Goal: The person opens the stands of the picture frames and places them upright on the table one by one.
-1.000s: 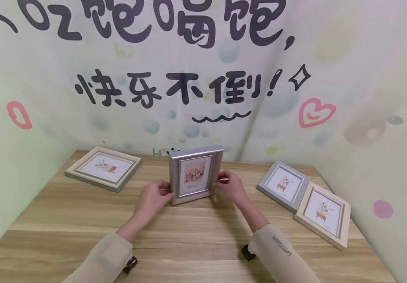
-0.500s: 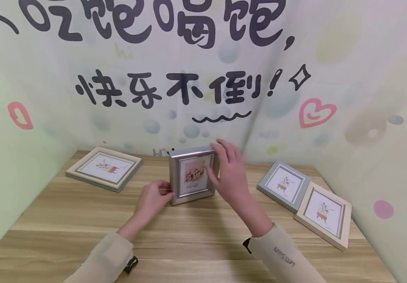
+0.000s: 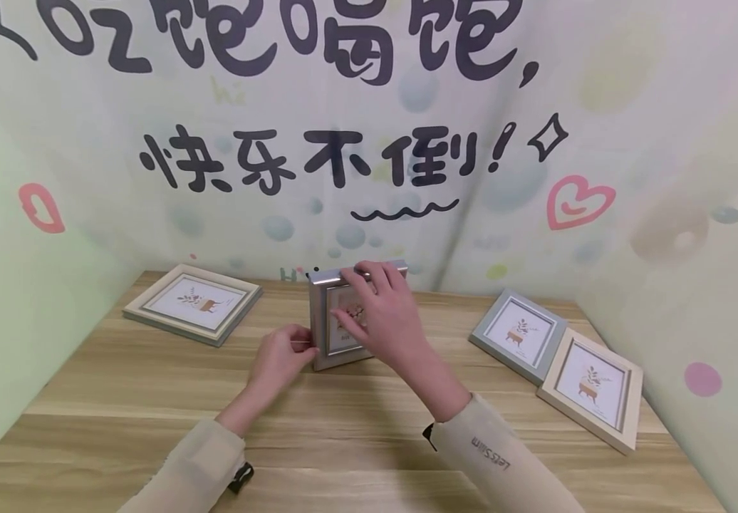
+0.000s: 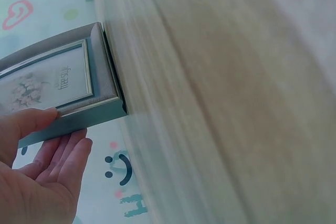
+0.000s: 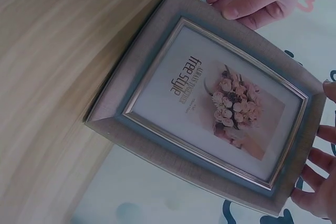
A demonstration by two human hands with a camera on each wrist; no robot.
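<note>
A silver-grey picture frame (image 5: 210,114) stands upright on the wood-grain table (image 3: 318,442), near its back edge and roughly midway across, its front angled slightly aside. Under its glass is a print of a pink rose bouquet (image 5: 236,100) with the words "free style". The left hand (image 3: 278,362) pinches the frame's left side low down, thumb in front and fingers behind. The right hand (image 3: 390,313) is spread over the top, its fingertips touching the upper edge and its thumb held apart in front of the print. At the left lies a cream picture frame (image 3: 192,299) with a grey layer beneath it. At the right, 2 more lie flat, a blue-grey picture frame (image 3: 520,335) and a beige picture frame (image 3: 592,390), touching each other. Behind, black Chinese lettering (image 3: 337,158) marks the pale backdrop (image 3: 266,256).
</note>
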